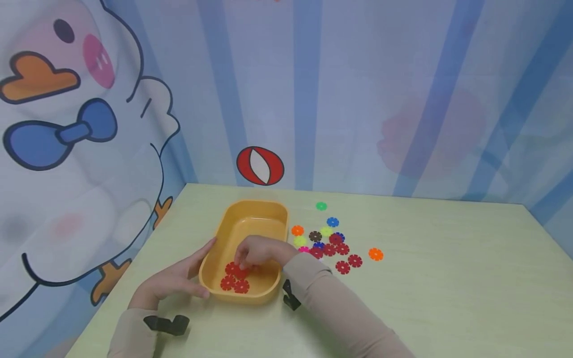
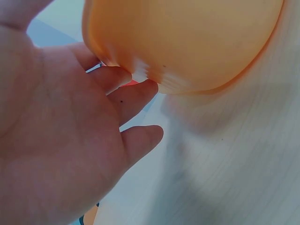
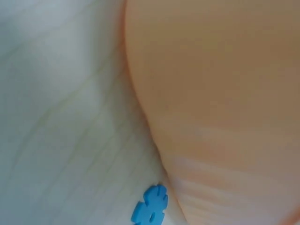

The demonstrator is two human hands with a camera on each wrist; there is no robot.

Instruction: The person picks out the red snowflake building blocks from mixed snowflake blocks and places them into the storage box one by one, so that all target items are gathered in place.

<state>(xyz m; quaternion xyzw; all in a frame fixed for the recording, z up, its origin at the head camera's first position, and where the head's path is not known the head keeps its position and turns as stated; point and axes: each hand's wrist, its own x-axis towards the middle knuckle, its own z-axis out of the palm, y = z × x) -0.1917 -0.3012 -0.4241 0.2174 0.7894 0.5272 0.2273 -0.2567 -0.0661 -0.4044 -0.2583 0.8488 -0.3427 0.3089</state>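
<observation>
Lower left, the left hand (image 1: 175, 279) splayed against a yellow tray (image 1: 246, 227). The right hand (image 1: 259, 250) bent over red snowflake discs (image 1: 228, 283), grip unclear.

Orange-yellow tray (image 1: 255, 226), red discs (image 1: 241, 287), blue-striped backdrop (image 1: 349, 99), table (image 1: 447, 278) seemingly pale, wood-grained

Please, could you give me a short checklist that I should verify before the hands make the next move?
1. Yellow-orange plastic tray upright on the table: ok.
2. Left hand touching the tray's left side: ok.
3. Right hand above the tray's floor: ok.
4. Red snowflake discs inside the tray's walls: ok.
5. Disc pinched in right fingertips: cannot tell; the fingers hide it.
6. Table beside the tray free of loose pieces: not ok; dark red discs and other colours lie there.
</observation>
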